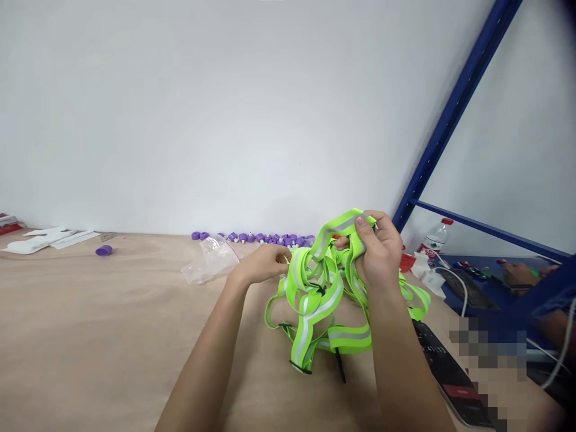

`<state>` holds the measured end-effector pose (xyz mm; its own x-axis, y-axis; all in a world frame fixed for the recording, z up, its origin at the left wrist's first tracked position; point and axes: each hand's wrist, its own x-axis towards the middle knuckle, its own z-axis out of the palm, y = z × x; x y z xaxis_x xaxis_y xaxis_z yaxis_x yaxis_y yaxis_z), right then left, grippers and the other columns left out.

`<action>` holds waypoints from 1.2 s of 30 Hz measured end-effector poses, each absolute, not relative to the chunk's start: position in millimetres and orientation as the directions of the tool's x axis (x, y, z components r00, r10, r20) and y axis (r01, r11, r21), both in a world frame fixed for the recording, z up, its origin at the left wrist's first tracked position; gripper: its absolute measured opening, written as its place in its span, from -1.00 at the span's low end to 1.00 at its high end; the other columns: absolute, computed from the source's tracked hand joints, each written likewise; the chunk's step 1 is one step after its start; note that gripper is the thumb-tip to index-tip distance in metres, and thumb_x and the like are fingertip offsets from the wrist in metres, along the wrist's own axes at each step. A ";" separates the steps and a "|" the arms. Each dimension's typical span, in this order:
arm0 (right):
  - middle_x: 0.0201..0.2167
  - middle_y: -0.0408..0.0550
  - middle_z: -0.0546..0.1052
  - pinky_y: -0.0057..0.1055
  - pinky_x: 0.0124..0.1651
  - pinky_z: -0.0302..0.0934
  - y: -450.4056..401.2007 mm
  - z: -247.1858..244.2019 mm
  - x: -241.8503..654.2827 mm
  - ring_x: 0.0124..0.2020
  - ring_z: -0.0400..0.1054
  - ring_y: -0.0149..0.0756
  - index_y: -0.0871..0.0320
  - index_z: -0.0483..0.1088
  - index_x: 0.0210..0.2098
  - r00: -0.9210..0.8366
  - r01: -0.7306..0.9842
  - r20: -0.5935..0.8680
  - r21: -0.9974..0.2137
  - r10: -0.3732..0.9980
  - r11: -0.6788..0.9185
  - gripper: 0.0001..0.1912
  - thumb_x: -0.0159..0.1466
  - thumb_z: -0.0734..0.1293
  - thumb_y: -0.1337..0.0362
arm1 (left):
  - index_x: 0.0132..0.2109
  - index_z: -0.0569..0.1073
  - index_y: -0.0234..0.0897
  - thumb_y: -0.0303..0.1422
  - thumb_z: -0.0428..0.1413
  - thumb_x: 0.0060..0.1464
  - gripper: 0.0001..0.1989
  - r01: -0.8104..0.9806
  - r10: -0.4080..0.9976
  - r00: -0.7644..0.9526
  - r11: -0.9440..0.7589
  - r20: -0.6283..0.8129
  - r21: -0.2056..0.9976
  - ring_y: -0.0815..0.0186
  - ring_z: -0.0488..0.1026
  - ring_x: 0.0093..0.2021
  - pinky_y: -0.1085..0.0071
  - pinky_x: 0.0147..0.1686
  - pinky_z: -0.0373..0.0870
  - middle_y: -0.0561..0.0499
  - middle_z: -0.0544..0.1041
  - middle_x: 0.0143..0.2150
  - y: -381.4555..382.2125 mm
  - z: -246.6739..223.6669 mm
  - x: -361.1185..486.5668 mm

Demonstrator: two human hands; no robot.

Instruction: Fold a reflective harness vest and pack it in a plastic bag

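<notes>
A tangled bundle of neon-green reflective straps (310, 315) with silver stripes and black buckles lies on the table and rises in loops between my hands. My right hand (380, 249) is closed on one strap, thumb on top, lifting a length of it above the heap. On the heap's left side, my left hand (265, 263) has its fingers curled in at the strap loops; its fingertips are partly hidden. A clear plastic bag (209, 261) lies just left of my left hand.
Several small purple caps (252, 237) line the wall behind. One purple piece (104, 250) lies apart at left, near white strips (74, 239). A phone (450, 375) is by my right forearm. Right stand a blue metal frame (450, 114), a bottle (436, 237) and another person's hand (521, 276).
</notes>
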<state>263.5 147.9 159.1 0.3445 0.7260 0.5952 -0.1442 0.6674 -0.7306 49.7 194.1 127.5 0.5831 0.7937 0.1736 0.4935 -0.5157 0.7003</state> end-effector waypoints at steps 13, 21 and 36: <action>-0.50 -0.20 0.47 -0.32 -0.55 0.40 143.9 164.6 262.6 -0.49 0.50 -0.17 0.02 0.20 -0.26 0.254 -0.141 0.570 -0.777 0.781 0.613 -0.47 0.08 0.48 -0.17 | -0.02 0.57 -0.25 -0.26 0.05 0.20 -0.69 0.182 0.630 0.724 -0.567 0.281 0.803 0.14 0.52 -0.06 0.36 -0.07 0.40 -0.01 0.63 -0.08 188.6 129.5 66.1; -0.47 -0.15 0.49 -0.30 -0.49 0.43 141.2 166.6 260.8 -0.44 0.52 -0.14 0.04 0.24 -0.28 0.247 -0.210 0.553 -0.771 0.795 0.602 -0.48 0.06 0.50 -0.13 | 0.06 0.48 -0.24 -0.28 0.05 0.21 -0.68 0.101 0.620 0.708 -0.563 0.339 0.820 0.15 0.46 0.10 0.31 0.10 0.36 -0.09 0.54 0.11 184.1 128.5 73.7; -0.48 -0.19 0.46 -0.40 -0.47 0.33 141.6 160.6 264.0 -0.51 0.45 -0.26 0.10 0.33 -0.28 0.231 -0.034 0.574 -0.802 0.786 0.596 -0.58 0.13 0.50 -0.05 | -0.29 0.38 -0.29 -0.22 0.16 0.06 -0.78 -0.040 0.782 0.446 -0.469 0.436 0.882 0.38 0.32 -0.40 0.47 -0.39 0.27 0.10 0.42 -0.39 186.1 129.1 74.2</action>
<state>264.0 141.6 160.6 0.2310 0.7857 0.5739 -0.0336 0.5960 -0.8023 74.2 186.1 129.1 0.4457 0.7818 0.4360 -0.0403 -0.4690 0.8823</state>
